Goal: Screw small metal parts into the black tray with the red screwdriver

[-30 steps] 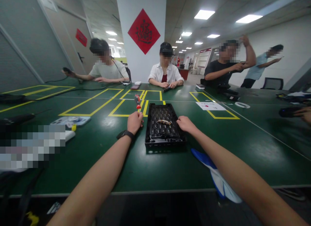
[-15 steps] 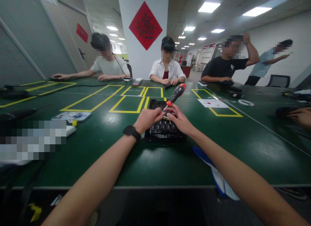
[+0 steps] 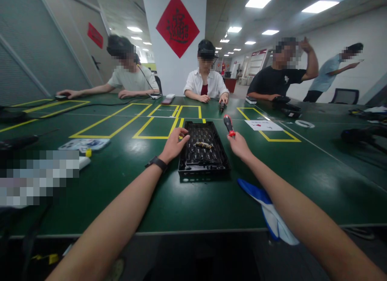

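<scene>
Red Chinese-script sign [image 3: 177, 25] — right fingers [image 3: 234, 138] tight round screwdriver [image 3: 228, 124], left fingers [image 3: 180, 131] apart

White pillar [image 3: 151, 67] near twelve o'clock, bearing red diamond sign [image 3: 177, 26]; grey door [image 3: 79, 39] at ten; ceiling lights [image 3: 259, 1] at one; white wall [image 3: 370, 43] at two; dark chair [image 3: 345, 96] near three.

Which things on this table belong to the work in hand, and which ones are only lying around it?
Seem part of the work:
- screwdriver, in the right hand
- black tray, left hand at its left edge
- small part lying in it

Seem just lying about:
- blue-and-white thing, perhaps a glove
- paper sheet
- white ring
</scene>
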The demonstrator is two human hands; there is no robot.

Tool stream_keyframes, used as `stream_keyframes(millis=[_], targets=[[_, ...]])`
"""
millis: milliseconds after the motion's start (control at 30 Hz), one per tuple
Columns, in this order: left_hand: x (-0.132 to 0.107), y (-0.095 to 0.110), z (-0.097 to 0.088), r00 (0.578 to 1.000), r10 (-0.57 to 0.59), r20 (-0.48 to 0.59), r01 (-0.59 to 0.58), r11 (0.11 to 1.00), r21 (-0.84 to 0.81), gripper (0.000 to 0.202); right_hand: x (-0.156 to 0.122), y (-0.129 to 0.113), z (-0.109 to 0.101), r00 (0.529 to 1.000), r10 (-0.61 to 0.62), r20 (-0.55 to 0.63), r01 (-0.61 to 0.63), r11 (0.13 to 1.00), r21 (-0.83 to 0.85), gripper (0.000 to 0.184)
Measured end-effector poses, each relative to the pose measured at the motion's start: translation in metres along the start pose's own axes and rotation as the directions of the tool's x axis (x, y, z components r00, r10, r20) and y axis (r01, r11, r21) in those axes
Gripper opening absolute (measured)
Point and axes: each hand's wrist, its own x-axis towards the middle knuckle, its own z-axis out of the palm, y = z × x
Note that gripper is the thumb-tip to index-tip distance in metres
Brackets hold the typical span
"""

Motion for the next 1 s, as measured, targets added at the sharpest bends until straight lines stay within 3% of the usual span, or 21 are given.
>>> stream_keyframes(millis=[100,200,333,433,533,600,667,733,833,933,1000], targets=[[0.005,-0.029,0.017,0.99,-0.138,0.031,0.139,0.99,-0.03,0.038,0.004,0.015,-0.002,0.999,0.04,-0.018,-0.044,0.927,-0.373,0.01],[0.011,-0.042,0.026,0.978,-0.198,0.064,0.204,0.973,-0.108,0.042,0.002,0.018,0.002,0.996,0.056,0.062,-0.021,0.886,-0.464,0.018],[0.013,-0.047,0.029,0.982,-0.178,0.062,0.186,0.968,-0.169,0.046,-0.002,0.017,0.007,0.997,0.041,0.073,0.005,0.841,-0.542,0.019],[0.012,-0.047,0.029,0.984,-0.169,0.055,0.177,0.969,-0.174,0.047,-0.003,0.016,0.006,0.995,-0.012,0.103,0.065,0.846,-0.529,0.022],[0.012,-0.047,0.028,0.983,-0.177,0.049,0.183,0.968,-0.172,0.047,0.0,0.009,0.005,0.982,-0.189,0.017,0.178,0.884,-0.432,0.028],[0.012,-0.046,0.028,0.982,-0.183,0.053,0.19,0.966,-0.175,0.047,0.004,-0.001,0.008,0.951,-0.308,0.014,0.286,0.865,-0.412,0.03],[0.012,-0.045,0.027,0.98,-0.19,0.065,0.198,0.964,-0.179,0.047,0.008,-0.015,0.018,0.918,-0.366,0.155,0.394,0.795,-0.461,0.027],[0.012,-0.043,0.026,0.979,-0.191,0.072,0.201,0.964,-0.177,0.047,0.013,-0.028,0.032,0.882,-0.349,0.316,0.469,0.713,-0.522,0.029],[0.009,-0.04,0.024,0.979,-0.19,0.077,0.2,0.967,-0.158,0.049,0.018,-0.039,0.051,0.88,-0.284,0.38,0.467,0.663,-0.585,0.028],[0.006,-0.037,0.021,0.979,-0.177,0.101,0.189,0.974,-0.122,0.051,0.018,-0.043,0.056,0.893,-0.288,0.347,0.44,0.726,-0.529,0.019],[0.005,-0.035,0.02,0.982,-0.155,0.109,0.166,0.981,-0.098,0.051,0.013,-0.042,0.052,0.892,-0.334,0.306,0.436,0.815,-0.382,0.018]])
